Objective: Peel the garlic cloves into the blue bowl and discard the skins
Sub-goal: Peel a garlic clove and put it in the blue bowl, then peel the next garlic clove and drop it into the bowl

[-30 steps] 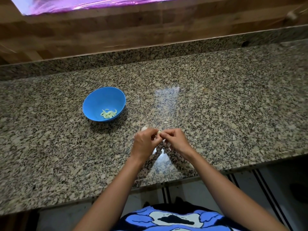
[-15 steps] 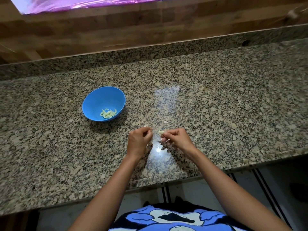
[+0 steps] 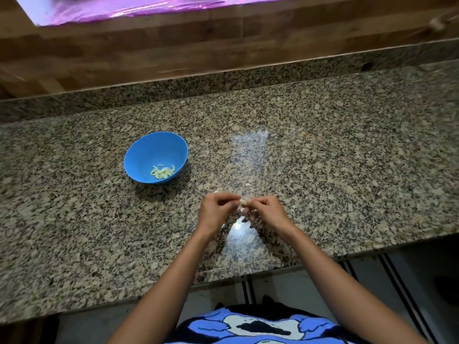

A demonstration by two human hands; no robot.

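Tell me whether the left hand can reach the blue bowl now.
Probably yes. Only open countertop lies between the left hand and the blue bowl, though it and the right hand pinch a garlic clove.

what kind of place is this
Most likely a home kitchen: a speckled granite counter runs along a wood-panelled wall, a blue bowl holds peeled garlic cloves, and the left hand and right hand pinch a garlic clove.

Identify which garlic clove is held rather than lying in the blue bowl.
The garlic clove pinched between the left hand and right hand; the other cloves lie together in the blue bowl.
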